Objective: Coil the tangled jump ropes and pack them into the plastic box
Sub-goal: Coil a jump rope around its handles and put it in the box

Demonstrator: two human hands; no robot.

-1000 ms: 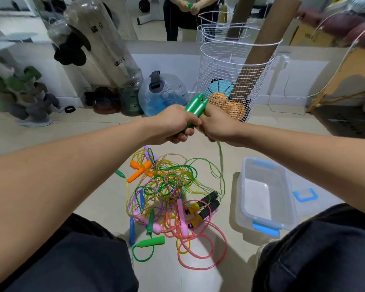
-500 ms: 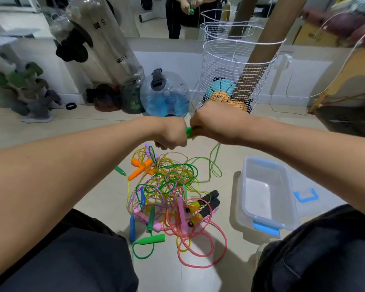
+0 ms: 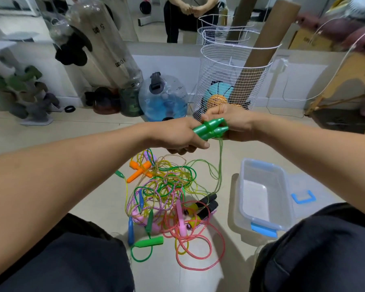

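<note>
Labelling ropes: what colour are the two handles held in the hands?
Green, both handles, held side by side by the left hand and right hand; head view.

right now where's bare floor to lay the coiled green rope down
Bare floor shows left of the rope tangle, beyond the orange handles, and in a narrow strip between the tangle and the plastic box. The box itself holds nothing. Under both hands it is crowded with ropes.

Even indoor light, wide-angle view.
Soft shadows on the floor (image 3: 93, 144); edges bend strongly, top right corner smeared by blur.
</note>
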